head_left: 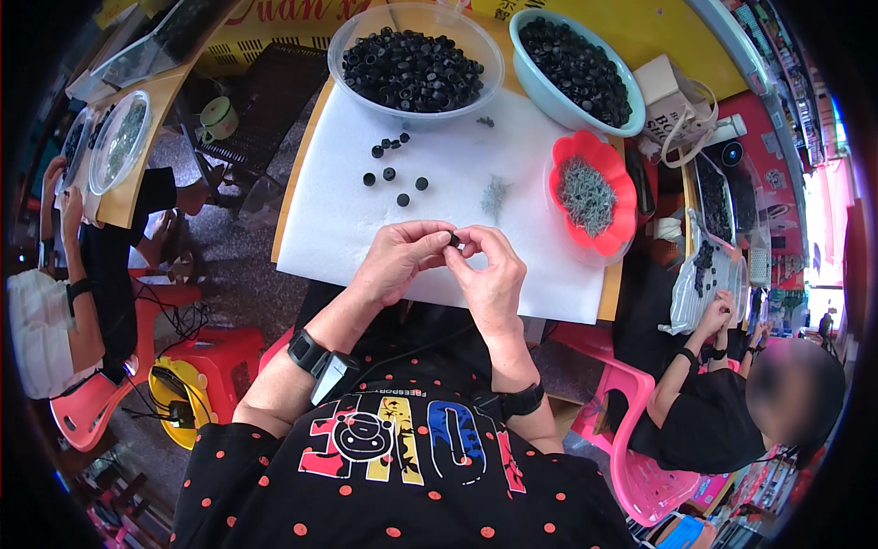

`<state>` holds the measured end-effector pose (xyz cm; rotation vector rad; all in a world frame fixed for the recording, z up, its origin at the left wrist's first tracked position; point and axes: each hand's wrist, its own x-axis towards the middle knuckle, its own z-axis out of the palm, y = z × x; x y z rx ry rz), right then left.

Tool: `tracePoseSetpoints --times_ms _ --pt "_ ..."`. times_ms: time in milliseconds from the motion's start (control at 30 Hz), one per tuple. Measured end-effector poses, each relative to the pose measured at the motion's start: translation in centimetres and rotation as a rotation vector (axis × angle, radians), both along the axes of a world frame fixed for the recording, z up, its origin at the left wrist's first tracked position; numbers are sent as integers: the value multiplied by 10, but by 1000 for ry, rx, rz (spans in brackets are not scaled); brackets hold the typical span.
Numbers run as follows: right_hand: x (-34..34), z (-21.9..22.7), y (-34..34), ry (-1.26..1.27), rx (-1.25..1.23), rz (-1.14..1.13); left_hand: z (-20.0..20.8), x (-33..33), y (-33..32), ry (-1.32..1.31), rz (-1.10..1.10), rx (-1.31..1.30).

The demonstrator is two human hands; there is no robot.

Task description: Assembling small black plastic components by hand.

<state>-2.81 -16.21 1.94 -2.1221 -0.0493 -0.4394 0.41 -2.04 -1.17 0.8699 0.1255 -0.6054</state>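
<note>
Over the near part of a white foam sheet [343,233], my left hand [395,263] and my right hand [492,279] meet. Both are closed, with a small black cap [454,240] pinched between thumbs and fingertips. The fingers hide most of it. Several loose black caps [390,174] lie on the sheet beyond my left hand. A small pile of thin grey-green pieces [495,194] is just beyond my right hand. More such pieces [587,197] fill a red flower-shaped bowl [619,169] to the right.
At the far edge stand a clear basin [498,69] heaped with black caps and a light-blue basin [523,55] of black parts. A cream bag [670,101] sits at the back right. People work at tables on both sides. A pink chair [631,457] stands at my right.
</note>
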Motion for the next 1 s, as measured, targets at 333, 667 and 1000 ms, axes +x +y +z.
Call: tracePoseSetpoints --times_ms 333,667,1000 --pt "-2 -9 -3 6 31 18 -5 -6 -3 61 12 -16" --pt "0 -5 -4 8 21 64 -3 4 11 7 -123 -43" --pt "-8 -5 1 -78 -105 61 0 1 8 5 -61 4"
